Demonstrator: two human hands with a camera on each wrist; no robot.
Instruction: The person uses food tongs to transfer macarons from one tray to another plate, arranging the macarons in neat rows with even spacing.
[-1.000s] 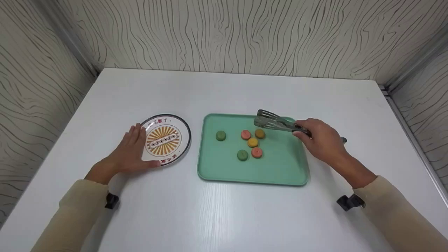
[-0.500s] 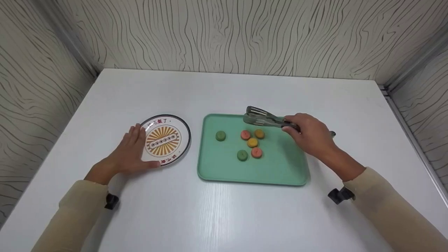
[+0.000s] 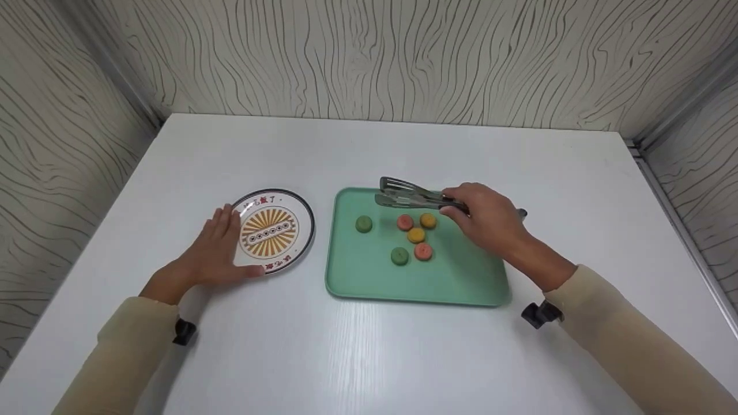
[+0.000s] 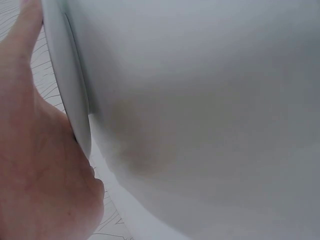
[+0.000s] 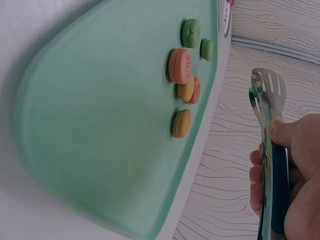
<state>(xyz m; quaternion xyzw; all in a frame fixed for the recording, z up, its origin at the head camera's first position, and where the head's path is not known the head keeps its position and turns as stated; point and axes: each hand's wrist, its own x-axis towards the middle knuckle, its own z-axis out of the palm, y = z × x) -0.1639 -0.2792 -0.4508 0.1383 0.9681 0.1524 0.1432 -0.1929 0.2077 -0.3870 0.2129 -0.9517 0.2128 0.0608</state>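
Right hand [image 3: 490, 218] grips tongs [image 3: 431, 200] above tray [image 3: 450, 282]; macarons [image 3: 416, 235] want a light, level pinch. Left hand [image 3: 210, 249], thumb wide, touches plate [image 3: 268, 231] left of tray.

Slotted, dark-handled metal tongs [image 3: 420, 201] extend leftward from the right hand [image 3: 490, 218], tips parted; a white, sunburst-patterned plate [image 3: 268, 231] lies flat, touching the left hand [image 3: 212, 249].

A flat, white, faintly grained tabletop [image 3: 357, 351] reaches back to an off-white upright panel [image 3: 369, 63] patterned in dark, wavy wood-grain lines; a similarly lined left panel [image 3: 63, 144] and right panel [image 3: 706, 144] flank it, with straight grey metal strips [image 3: 109, 63] along both corners
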